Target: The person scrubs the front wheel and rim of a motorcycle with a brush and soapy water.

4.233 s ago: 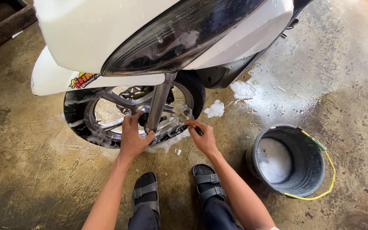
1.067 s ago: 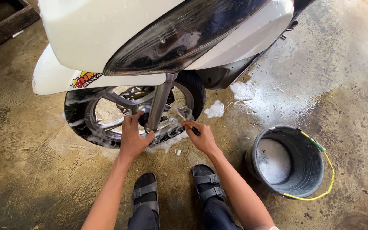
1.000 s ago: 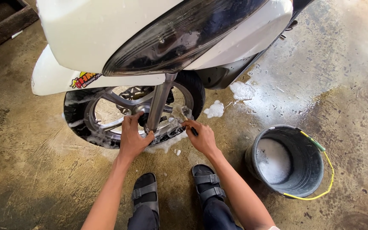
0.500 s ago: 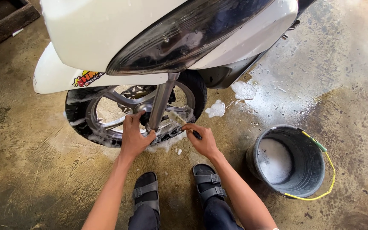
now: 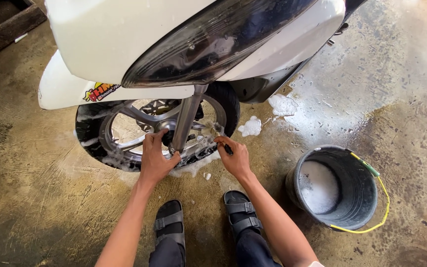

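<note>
Head view looks down on a person crouched at a white scooter's (image 5: 124,44) front wheel (image 5: 124,138); the left hand (image 5: 155,159) is closed round the lower fork leg (image 5: 184,123), fingers wrapped on the metal beside the hub; the right hand (image 5: 234,157), just right of it, pinches a small dark brush (image 5: 222,141), its bristle end against the soapy rim between the spokes; foam (image 5: 193,167) clings to the tyre and lies on the concrete floor (image 5: 35,198) directly under both hands; more foam clumps (image 5: 250,127) sit beyond the right hand; a dark bucket (image 5: 339,190) of suds with a yellow handle stands well right of the right hand; two sandalled feet (image 5: 203,222) are planted below the hands.
</note>
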